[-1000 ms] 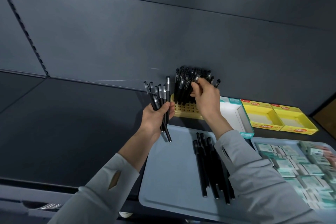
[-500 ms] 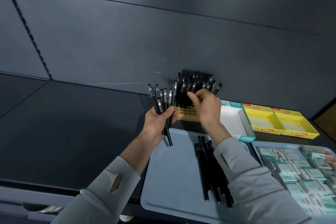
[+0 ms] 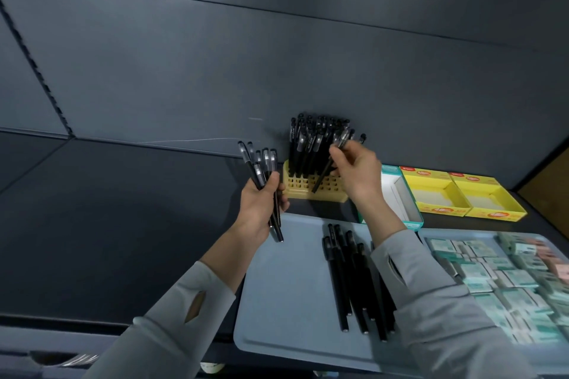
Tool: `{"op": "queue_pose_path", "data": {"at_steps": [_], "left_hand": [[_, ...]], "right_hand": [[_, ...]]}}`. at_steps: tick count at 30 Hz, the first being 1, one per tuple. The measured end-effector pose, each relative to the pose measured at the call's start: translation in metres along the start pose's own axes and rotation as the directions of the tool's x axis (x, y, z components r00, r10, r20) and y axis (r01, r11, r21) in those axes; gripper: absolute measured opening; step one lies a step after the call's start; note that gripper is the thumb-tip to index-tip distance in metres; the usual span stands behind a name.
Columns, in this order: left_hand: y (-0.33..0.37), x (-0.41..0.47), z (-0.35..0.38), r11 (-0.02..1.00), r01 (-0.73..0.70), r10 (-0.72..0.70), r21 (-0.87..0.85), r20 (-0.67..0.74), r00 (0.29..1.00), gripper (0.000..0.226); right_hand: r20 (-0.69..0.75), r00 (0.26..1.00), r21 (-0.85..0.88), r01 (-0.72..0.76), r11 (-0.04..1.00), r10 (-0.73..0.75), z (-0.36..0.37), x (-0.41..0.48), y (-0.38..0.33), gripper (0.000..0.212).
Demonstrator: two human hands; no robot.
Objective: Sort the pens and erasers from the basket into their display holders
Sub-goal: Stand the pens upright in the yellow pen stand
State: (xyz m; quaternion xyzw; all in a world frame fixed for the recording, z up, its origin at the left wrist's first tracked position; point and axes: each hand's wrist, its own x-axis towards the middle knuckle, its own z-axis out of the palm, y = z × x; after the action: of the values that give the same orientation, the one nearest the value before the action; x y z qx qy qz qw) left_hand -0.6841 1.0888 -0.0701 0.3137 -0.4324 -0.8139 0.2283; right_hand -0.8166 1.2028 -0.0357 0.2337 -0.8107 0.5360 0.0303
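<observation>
My left hand (image 3: pixel 260 203) grips a bundle of several black pens (image 3: pixel 261 169), their caps fanned upward, just left of the tan pen holder (image 3: pixel 311 186). The holder stands against the dark back wall with several black pens upright in its rear rows and bare holes at the front. My right hand (image 3: pixel 357 169) pinches a single black pen (image 3: pixel 324 172), slanted with its tip over the holder's front rows. Several more black pens (image 3: pixel 354 277) lie on a grey-blue tray (image 3: pixel 283 301). A second tray (image 3: pixel 431 235) at the right holds several boxed erasers (image 3: pixel 498 280).
Right of the pen holder stand a teal-edged white box (image 3: pixel 400 203) and two yellow display boxes (image 3: pixel 462 197), all showing bare bottoms. The dark shelf surface (image 3: pixel 123 224) stretches away to the left. The shelf's front edge runs along the bottom.
My right hand has drawn back from the packed pens and now holds one pen slanted over the holder's front holes. The left hand with its bundle has stayed beside the holder.
</observation>
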Motion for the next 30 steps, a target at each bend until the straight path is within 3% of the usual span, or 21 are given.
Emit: {"op": "queue_pose_path", "data": {"at_steps": [6, 10, 15, 21, 23, 25, 28, 30], "left_hand": [[0.000, 0.000, 0.002, 0.999, -0.013, 0.013, 0.029, 0.015, 1.000, 0.010], [0.002, -0.004, 0.003, 0.999, -0.031, 0.030, 0.013, 0.066, 0.997, 0.017], [0.003, -0.008, 0.001, 0.996, -0.089, 0.087, 0.022, 0.109, 0.990, 0.024], [0.002, -0.011, 0.000, 0.994, -0.107, 0.100, 0.036, 0.148, 0.984, 0.024], [0.001, -0.012, 0.002, 0.994, -0.105, 0.100, 0.026, 0.149, 0.984, 0.023], [0.000, -0.012, 0.005, 0.995, -0.097, 0.093, 0.017, 0.142, 0.985, 0.021], [-0.004, -0.012, 0.011, 0.992, -0.113, 0.104, 0.054, 0.150, 0.983, 0.018], [-0.007, -0.011, 0.014, 0.986, -0.131, 0.115, 0.100, 0.151, 0.982, 0.018]], "right_hand": [[-0.075, 0.983, -0.169, 0.155, 0.973, -0.170, 0.000, 0.000, 0.005, 0.013], [-0.021, 0.976, -0.218, 0.209, 0.953, -0.218, 0.011, 0.003, 0.010, 0.014], [0.046, 0.980, -0.303, 0.200, 0.932, -0.195, 0.021, 0.005, 0.018, 0.028], [-0.062, 0.985, -0.362, 0.129, 0.923, -0.162, 0.016, -0.003, 0.012, 0.032], [-0.066, 0.986, -0.319, 0.126, 0.939, -0.154, 0.014, -0.009, 0.010, 0.043], [0.038, 0.989, -0.172, 0.148, 0.974, -0.144, 0.014, -0.018, 0.003, 0.045], [0.234, 0.962, 0.055, 0.128, 0.990, -0.137, 0.019, -0.029, -0.003, 0.028], [0.264, 0.959, 0.110, 0.076, 0.991, -0.103, 0.019, -0.028, -0.003, 0.020]]}}
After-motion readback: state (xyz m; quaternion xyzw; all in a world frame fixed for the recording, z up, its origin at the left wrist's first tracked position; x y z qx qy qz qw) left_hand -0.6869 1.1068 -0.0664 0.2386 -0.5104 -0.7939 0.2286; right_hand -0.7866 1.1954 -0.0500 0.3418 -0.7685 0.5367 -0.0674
